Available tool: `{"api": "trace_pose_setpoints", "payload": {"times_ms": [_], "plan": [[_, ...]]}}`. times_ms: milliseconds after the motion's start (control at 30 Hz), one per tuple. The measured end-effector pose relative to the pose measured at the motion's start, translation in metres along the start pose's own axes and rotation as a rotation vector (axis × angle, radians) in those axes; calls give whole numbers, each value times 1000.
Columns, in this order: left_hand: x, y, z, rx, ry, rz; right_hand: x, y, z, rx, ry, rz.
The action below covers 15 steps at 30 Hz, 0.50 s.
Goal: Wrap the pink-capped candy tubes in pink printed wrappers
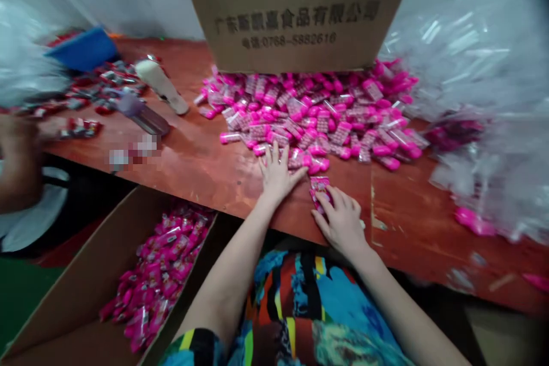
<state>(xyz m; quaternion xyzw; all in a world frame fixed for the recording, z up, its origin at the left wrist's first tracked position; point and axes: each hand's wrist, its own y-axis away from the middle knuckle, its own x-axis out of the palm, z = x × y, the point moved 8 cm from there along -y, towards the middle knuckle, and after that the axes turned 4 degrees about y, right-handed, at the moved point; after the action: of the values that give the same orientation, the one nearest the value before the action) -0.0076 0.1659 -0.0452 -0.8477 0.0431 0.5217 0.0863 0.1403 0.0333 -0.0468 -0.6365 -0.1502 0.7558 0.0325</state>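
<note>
Along the near edge of the red counter (pixel 223 180), work looks part done, approx. midway at a guess: pink packets (pixel 165 260) heaped in the topless cardboard box (pixel 86 266) below, lower L; lots of room above them, up to the rim. Left on top: big pile of pink-capped clear tubes (pixel 321 120), running back to a printed cardboard carton (pixel 295 26) at the rear; exact no. can't be told. One small printed pink packet (pixel 319 183) lies apart, just nearer than the pile, btwn the two hands. R hand (pixel 342 218) is on it: thumb & index at its near end, other fingers curled alongside; can't tell if pinching or just resting. L hand (pixel 277 174) palm down, fingers spread, tips at nearest tubes, thumb pointing twd the packet but apart from it. Packet thus sits to the R of L hand, at R hand's fingertips. Far L: co-worker's arm (pixel 17 166), blurred, near a blue tray (pixel 83 48) and loose red/silver packets (pixel 111 80). R side: clear plastic bags (pixel 506 91), contents mostly unclear.
</note>
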Motion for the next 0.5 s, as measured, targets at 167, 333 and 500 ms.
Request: {"api": "trace_pose_setpoints", "payload": {"times_ms": [167, 333, 500], "plan": [[20, -41, -17, -62, -47, -25, 2, -1, -2, 39, -41, 91], [22, -54, -22, -121, 25, -97, 1, 2, 3, 64, -33, 139], [10, -42, -16, -47, 192, -119, 1, 7, 20, 60, -23, 157]]}}
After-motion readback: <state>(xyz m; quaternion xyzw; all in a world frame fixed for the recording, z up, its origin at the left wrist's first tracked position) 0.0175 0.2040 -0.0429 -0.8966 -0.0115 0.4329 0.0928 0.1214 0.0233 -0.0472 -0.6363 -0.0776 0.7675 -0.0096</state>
